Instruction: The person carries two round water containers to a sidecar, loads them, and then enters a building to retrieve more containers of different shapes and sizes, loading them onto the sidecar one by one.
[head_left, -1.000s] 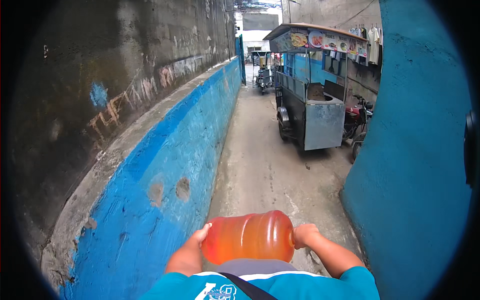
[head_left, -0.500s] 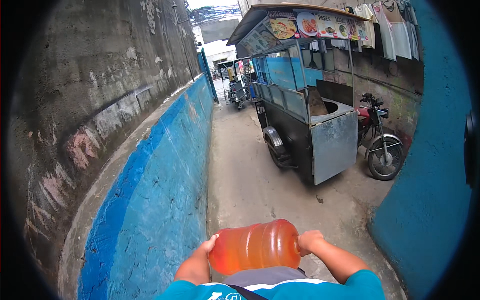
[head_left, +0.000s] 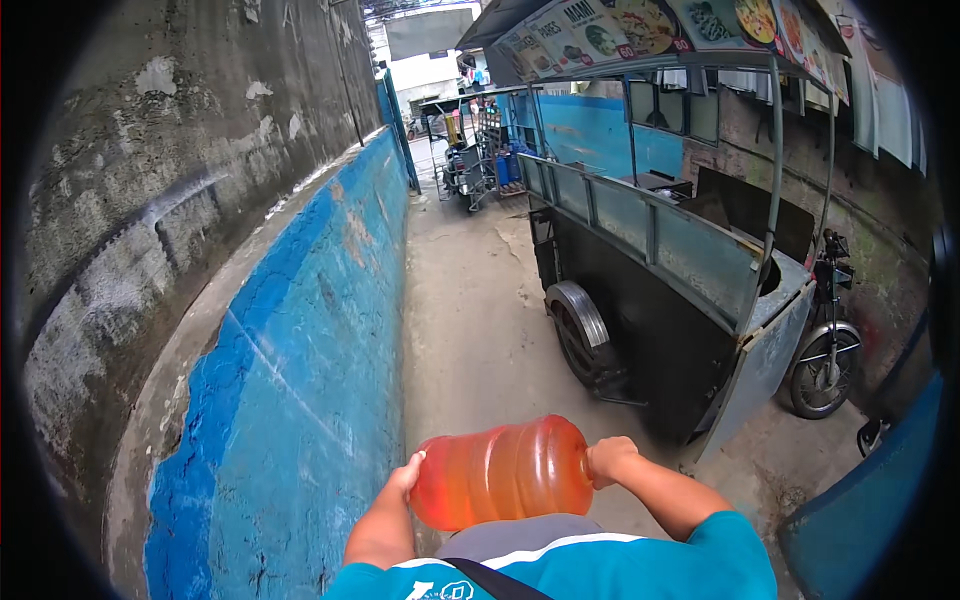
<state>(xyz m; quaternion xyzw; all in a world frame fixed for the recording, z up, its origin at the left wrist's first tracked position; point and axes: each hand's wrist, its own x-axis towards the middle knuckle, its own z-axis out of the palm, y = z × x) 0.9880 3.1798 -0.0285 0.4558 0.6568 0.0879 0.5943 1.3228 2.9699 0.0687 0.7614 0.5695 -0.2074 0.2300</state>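
A large translucent orange-red water jug [head_left: 500, 474] lies sideways across the front of my body. At its left end, my left hand [head_left: 404, 478] grips the rounded base, with most of the fingers hidden behind it. My right hand [head_left: 610, 460] is closed round the neck at the other end. Both forearms reach forward from teal sleeves, and the jug is held level, above the concrete ground.
A low blue wall [head_left: 290, 350] runs along my left. Ahead on the right stands a food cart [head_left: 640, 310] with a wheel and roof, a motorcycle [head_left: 825, 370] beyond it. A parked three-wheeler [head_left: 465, 165] is farther down the concrete alley [head_left: 470, 300].
I have moved forward along the alley, so the food cart is nearer and larger on the right. The jug stays in both hands, and the blue wall at the right has slid back.
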